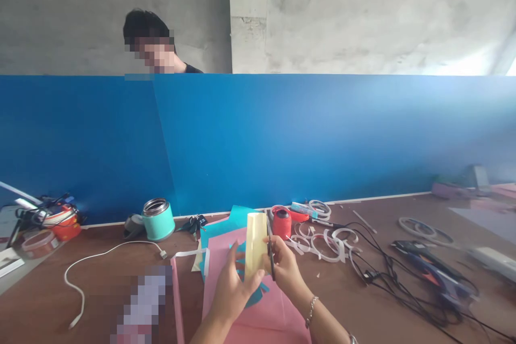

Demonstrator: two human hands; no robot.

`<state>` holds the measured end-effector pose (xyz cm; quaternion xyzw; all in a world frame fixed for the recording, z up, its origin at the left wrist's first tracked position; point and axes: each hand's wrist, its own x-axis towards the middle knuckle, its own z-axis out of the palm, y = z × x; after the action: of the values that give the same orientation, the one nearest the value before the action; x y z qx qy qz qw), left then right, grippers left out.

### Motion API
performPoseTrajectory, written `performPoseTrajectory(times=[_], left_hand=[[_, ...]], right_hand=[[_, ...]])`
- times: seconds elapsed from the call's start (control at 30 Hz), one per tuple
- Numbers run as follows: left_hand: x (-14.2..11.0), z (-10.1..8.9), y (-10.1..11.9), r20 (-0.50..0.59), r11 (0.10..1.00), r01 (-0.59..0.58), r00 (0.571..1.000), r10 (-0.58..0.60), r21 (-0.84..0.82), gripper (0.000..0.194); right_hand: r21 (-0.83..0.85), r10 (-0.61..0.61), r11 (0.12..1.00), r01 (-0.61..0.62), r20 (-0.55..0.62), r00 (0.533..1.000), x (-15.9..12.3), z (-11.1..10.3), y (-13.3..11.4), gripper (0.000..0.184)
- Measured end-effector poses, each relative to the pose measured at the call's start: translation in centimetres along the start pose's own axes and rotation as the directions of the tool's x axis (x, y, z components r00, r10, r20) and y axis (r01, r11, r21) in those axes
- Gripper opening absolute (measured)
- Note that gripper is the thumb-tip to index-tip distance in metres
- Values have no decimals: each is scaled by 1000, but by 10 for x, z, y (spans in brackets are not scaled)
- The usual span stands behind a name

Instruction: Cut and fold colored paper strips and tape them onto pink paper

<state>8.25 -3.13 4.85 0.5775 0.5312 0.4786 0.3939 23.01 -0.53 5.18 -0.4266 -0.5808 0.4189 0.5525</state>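
My left hand is closed around a folded piece of pale yellow paper, its thumb across the lower end. The paper stands roughly upright above the table. At its right edge, my right hand grips dark scissors, their tips pointing away from me along the paper's side. Pink paper lies beneath both hands, with blue paper sheets behind it. Some cut blue paper shows below the yellow piece, partly hidden by my left hand.
A red thread spool and several white strip coils lie right of the papers. Farther right are black cables and a glue gun. Left are a turquoise container and white cable. Behind a blue partition is a person.
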Motion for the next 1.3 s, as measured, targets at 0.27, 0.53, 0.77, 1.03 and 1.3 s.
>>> performPoseTrajectory(times=[0.27, 0.53, 0.77, 1.03, 1.3], left_hand=[[7, 4, -15, -34, 994, 106, 994, -105, 35, 30], [16, -12, -14, -196, 980, 170, 962, -188, -107, 30], [6, -3, -9, -10, 995, 84, 996, -83, 48, 32], [4, -1, -10, -33, 994, 98, 995, -96, 47, 34], [16, -23, -8, -302, 984, 109, 942, -149, -143, 22]], right_hand=[[-212, -83, 975, 60, -98, 992, -1, -1, 11, 20], [-32, 109, 994, -108, 28, 994, 0, 0, 14, 29], [-4, 61, 998, -62, -29, 998, -4, 8, 16, 32], [-84, 65, 993, -80, -161, 985, 3, -4, 18, 29], [-143, 207, 973, -183, 174, 963, -3, 3, 14, 21]])
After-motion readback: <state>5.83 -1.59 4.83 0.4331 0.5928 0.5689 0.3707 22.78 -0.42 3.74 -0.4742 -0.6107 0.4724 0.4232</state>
